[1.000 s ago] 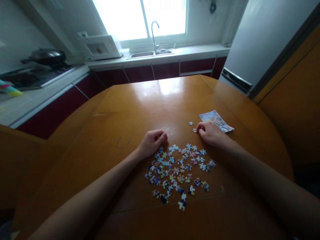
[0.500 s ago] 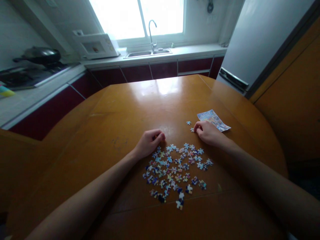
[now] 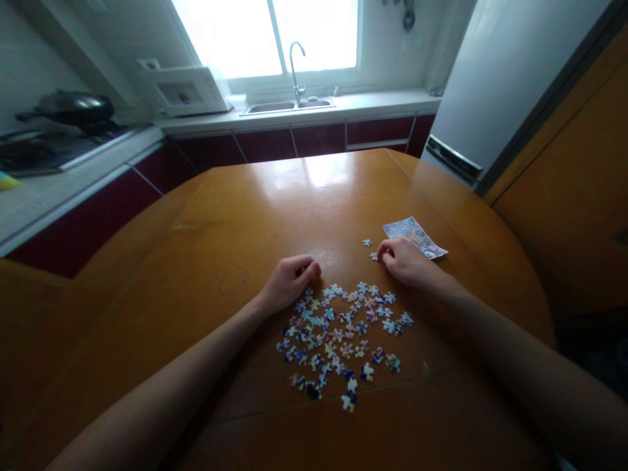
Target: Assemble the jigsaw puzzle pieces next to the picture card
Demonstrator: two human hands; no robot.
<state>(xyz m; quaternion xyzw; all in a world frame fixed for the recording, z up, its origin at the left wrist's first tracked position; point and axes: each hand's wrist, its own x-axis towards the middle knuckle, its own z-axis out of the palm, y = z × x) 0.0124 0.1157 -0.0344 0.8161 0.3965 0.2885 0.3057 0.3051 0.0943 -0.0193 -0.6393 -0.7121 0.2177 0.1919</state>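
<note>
Loose jigsaw puzzle pieces (image 3: 338,335) lie in a spread heap on the wooden table (image 3: 235,216), in white, blue, yellow and dark colours. My left hand (image 3: 290,280) rests at the heap's upper left edge, fingers curled in, with nothing visible in them. Beyond the heap on the right, my right hand (image 3: 405,261) is closed, its fingertips at a small puzzle piece (image 3: 373,256) on the table. A second piece (image 3: 367,243) lies just past it, apart from the fingers. The colourful printed picture sheet (image 3: 417,237) is partly hidden behind my right hand.
Past the table's far edge runs a counter with a sink (image 3: 269,108) and tap (image 3: 296,72). A white microwave (image 3: 186,91) and a dark pan (image 3: 73,108) on the stove are to the left. A fridge (image 3: 510,85) stands at the right.
The view has shifted slightly. Both hands keep nearly the same place and pose, with my right fingertips still at the small puzzle piece.
</note>
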